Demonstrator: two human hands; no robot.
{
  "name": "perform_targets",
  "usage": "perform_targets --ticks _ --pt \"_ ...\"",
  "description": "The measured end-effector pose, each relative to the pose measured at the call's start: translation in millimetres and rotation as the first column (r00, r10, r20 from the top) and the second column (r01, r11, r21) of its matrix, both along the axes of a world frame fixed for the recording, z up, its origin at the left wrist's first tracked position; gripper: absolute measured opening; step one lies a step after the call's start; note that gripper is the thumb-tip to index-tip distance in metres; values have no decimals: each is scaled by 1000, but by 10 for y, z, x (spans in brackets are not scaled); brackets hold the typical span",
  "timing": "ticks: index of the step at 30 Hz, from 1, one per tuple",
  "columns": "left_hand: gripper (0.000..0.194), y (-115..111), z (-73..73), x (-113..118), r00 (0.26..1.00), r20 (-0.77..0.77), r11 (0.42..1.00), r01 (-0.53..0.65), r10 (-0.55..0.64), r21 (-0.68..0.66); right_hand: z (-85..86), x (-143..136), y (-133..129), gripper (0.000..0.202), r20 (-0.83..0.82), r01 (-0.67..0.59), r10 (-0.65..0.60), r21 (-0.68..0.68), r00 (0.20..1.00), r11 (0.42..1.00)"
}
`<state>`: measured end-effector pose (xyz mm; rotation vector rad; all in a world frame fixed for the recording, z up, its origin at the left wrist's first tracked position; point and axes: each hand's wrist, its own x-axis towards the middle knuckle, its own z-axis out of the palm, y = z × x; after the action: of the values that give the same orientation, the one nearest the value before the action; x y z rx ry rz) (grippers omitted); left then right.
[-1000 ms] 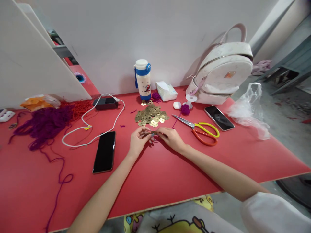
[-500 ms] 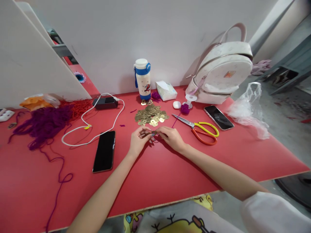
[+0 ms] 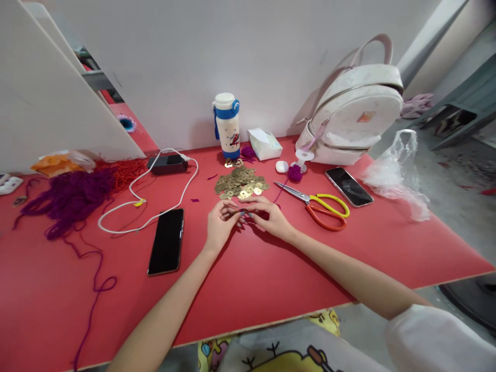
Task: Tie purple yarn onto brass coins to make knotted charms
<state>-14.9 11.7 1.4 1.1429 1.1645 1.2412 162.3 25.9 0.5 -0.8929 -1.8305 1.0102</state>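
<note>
Your left hand (image 3: 221, 225) and your right hand (image 3: 271, 219) are close together above the red table (image 3: 232, 294), just in front of the heap of brass coins (image 3: 238, 182). The left thumb and fingers are pinching the purple cord (image 3: 242, 210), which is between your two hands; whether a coin is also in this pinch, I cannot tell. The right fingers are bent around the same place, but I cannot tell if they grip the cord. To the right of the heap lie the purple yarn ball (image 3: 295, 173), beside the white spool (image 3: 305, 155), and the scissors (image 3: 309, 198) with one yellow and one orange handle. The black smartphone (image 3: 166, 243) lies to the left of your left hand.
</note>
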Motion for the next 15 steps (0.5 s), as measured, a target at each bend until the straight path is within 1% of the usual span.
perform_targets --ticks 2,4,6,8,11,15 --pt "34 -8 10 4 1000 7 1000 -8 8 6 11 -13 -11 24 -51 -31 28 -53 998 998" --pt "36 -23 23 14 1000 8 1000 4 -4 11 2 -26 -18 18 -101 -35 25 -104 995 994" --pt "37 -42 35 28 999 -10 999 30 -30 18 -20 -38 -20 13 -139 -5 -16 -148 990 989" --pt "36 -58 43 41 998 -34 998 56 -56 20 -42 -48 -21 13 -151 36 -63 -177 986 984" --pt "36 -66 44 55 996 -56 997 75 -75 9 -52 -54 -25 14 -133 86 -109 -169 985 982" --pt "33 -52 34 59 994 -69 996 84 -83 20 -45 -67 -40 13 -75 140 -145 -77 987 987"
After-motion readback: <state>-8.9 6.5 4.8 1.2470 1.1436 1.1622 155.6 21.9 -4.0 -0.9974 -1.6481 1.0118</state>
